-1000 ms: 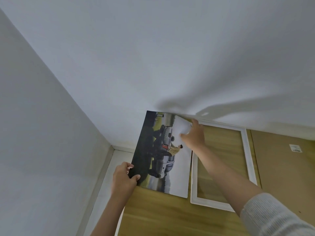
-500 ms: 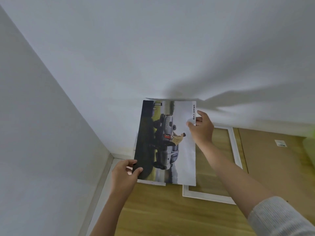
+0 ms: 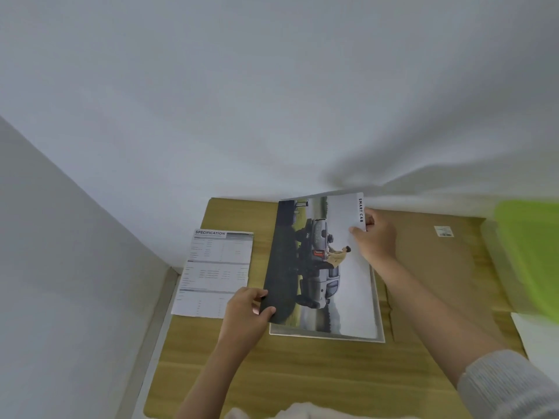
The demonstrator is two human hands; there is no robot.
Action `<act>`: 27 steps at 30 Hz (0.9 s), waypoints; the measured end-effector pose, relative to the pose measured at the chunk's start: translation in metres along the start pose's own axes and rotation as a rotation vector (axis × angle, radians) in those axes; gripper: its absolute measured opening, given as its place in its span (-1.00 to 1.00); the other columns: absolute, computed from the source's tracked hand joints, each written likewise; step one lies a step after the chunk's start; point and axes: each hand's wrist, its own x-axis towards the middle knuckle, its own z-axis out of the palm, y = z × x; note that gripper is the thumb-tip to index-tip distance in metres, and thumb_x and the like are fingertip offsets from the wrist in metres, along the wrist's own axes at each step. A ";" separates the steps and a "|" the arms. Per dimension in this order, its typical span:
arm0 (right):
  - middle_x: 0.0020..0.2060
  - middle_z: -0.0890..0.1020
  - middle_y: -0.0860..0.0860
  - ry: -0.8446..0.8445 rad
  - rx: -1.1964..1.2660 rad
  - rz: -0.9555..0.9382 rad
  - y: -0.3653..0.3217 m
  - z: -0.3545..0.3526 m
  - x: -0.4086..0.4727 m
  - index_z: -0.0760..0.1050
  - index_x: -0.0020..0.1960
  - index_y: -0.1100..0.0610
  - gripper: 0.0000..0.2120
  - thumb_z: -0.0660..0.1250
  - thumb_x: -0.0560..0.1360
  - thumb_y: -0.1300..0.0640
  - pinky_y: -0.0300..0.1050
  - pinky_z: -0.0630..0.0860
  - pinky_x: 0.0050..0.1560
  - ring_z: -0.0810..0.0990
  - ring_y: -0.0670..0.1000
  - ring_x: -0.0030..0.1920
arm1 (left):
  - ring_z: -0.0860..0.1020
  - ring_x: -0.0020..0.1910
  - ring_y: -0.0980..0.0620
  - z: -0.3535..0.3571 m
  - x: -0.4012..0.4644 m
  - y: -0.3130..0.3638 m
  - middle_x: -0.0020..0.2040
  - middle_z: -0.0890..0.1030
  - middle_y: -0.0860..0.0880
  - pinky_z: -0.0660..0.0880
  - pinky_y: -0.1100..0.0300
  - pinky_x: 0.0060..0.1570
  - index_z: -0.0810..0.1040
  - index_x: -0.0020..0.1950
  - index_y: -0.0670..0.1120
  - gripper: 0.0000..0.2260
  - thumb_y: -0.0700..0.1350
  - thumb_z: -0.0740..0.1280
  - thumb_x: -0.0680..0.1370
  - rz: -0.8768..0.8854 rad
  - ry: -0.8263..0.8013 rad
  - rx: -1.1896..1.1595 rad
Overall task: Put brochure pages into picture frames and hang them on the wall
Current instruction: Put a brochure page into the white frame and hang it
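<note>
L hand: thumb on top, fingers under, pinching the near-left corner of the page on its dark edge. R hand: thumb & fingertips pinching the far-right corner, right by the "SMART CAB" strip. So both hands hold the page, nothing else.

Page = car photo w/ a person at the tailgate, held low over the white frame. Only the frame's near & right borders peek out from under it; whether the page already rests on it, can't tell. Far edge looks slightly lifted.

Around it: a spec sheet lies flat just left of the page, on the wood desk. Brown board w/ a small label lies to the right, partly under the R arm. Blurred green thing at far right; can't ID.

Risks, my read: page looks about as big as the frame opening, so a skewed drop could catch a corner on the border & crease it. Two diagonal corner pinches let the middle sag. Hard pinches may dent or smudge the glossy print. R arm could drag the board.
</note>
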 end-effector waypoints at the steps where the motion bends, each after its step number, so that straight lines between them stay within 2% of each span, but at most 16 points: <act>1: -0.13 0.66 0.18 -0.015 -0.011 0.008 0.007 -0.003 0.002 0.57 0.00 0.26 -0.78 0.42 0.37 0.37 -0.12 0.58 -0.29 0.60 0.13 -0.24 | 0.51 -0.17 0.22 0.007 -0.001 0.003 0.01 0.54 0.05 0.42 0.50 -0.23 0.56 0.13 -0.10 -0.71 -0.16 0.45 0.42 0.002 -0.016 0.019; 3: -0.10 0.66 0.10 -0.064 -0.013 0.005 0.019 -0.006 0.009 0.57 0.07 0.23 -0.73 0.41 0.38 0.37 -0.34 0.48 -0.40 0.57 -0.01 -0.29 | 0.50 -0.15 0.20 0.019 -0.003 0.006 0.04 0.52 0.04 0.41 0.51 -0.23 0.54 0.17 -0.10 -0.68 -0.16 0.44 0.43 -0.015 -0.034 0.041; 5: -0.13 0.63 0.01 -0.116 -0.014 0.011 0.029 -0.006 0.015 0.56 0.11 0.21 -0.71 0.41 0.40 0.35 -0.42 0.40 -0.46 0.52 -0.16 -0.34 | 0.51 -0.15 0.16 0.029 -0.005 0.010 0.05 0.47 0.05 0.44 0.45 -0.19 0.52 0.20 -0.10 -0.65 -0.16 0.44 0.43 -0.052 -0.038 0.053; 8: -0.09 0.66 0.03 -0.174 -0.035 0.028 0.043 -0.004 0.023 0.56 0.12 0.18 -0.73 0.42 0.42 0.28 -0.37 0.40 -0.38 0.55 -0.12 -0.29 | 0.51 -0.14 0.11 0.037 -0.007 0.014 0.06 0.41 0.03 0.48 0.35 -0.11 0.49 0.23 -0.10 -0.63 -0.15 0.43 0.44 -0.098 -0.028 0.095; 12: -0.08 0.65 0.06 -0.226 -0.069 0.038 0.064 0.000 0.031 0.58 0.09 0.14 -0.73 0.44 0.40 0.20 -0.28 0.43 -0.35 0.57 -0.03 -0.22 | 0.48 -0.13 0.13 0.043 -0.009 0.015 0.07 0.39 0.03 0.42 0.37 -0.15 0.48 0.25 -0.07 -0.62 -0.12 0.42 0.45 -0.142 -0.005 0.137; 14: -0.02 0.62 0.07 -0.252 -0.109 0.035 0.073 0.001 0.036 0.56 0.15 0.12 -0.65 0.45 0.38 0.10 -0.17 0.52 -0.18 0.57 0.03 -0.09 | 0.46 -0.06 0.13 0.046 -0.009 0.014 0.06 0.38 0.04 0.37 0.36 -0.14 0.47 0.26 -0.04 -0.61 -0.09 0.42 0.44 -0.163 0.006 0.154; 16: 0.10 0.58 0.06 -0.282 -0.161 0.039 0.079 0.001 0.040 0.51 0.26 0.12 -0.54 0.44 0.39 0.03 -0.09 0.50 0.04 0.53 0.06 0.08 | 0.45 -0.01 0.11 0.049 -0.011 0.013 0.06 0.38 0.05 0.35 0.35 -0.11 0.47 0.25 -0.03 -0.61 -0.10 0.42 0.45 -0.173 0.019 0.155; 18: 0.18 0.54 0.06 -0.311 -0.177 0.049 0.083 0.001 0.041 0.45 0.32 0.11 -0.46 0.43 0.39 -0.04 -0.05 0.46 0.16 0.49 0.07 0.19 | 0.44 0.04 0.09 0.051 -0.013 0.011 0.06 0.39 0.07 0.38 0.31 -0.06 0.47 0.25 -0.05 -0.65 -0.19 0.37 0.47 -0.181 0.024 0.134; 23: 0.19 0.54 0.06 -0.318 -0.186 0.031 0.087 0.003 0.039 0.41 0.35 0.10 -0.42 0.41 0.40 -0.08 -0.01 0.48 0.17 0.50 0.08 0.20 | 0.45 0.09 0.10 0.051 -0.017 -0.001 0.08 0.41 0.11 0.54 0.22 -0.03 0.48 0.25 -0.03 -0.50 -0.44 0.26 0.39 -0.143 0.007 0.094; 27: 0.26 0.50 0.08 -0.316 -0.199 0.013 0.084 0.004 0.039 0.34 0.41 0.03 -0.41 0.41 0.43 -0.04 -0.05 0.45 0.15 0.47 0.08 0.21 | 0.48 -0.01 0.14 0.050 -0.015 -0.003 0.08 0.43 0.09 0.48 0.42 -0.20 0.50 0.22 -0.03 -0.48 -0.49 0.25 0.38 -0.129 0.011 0.043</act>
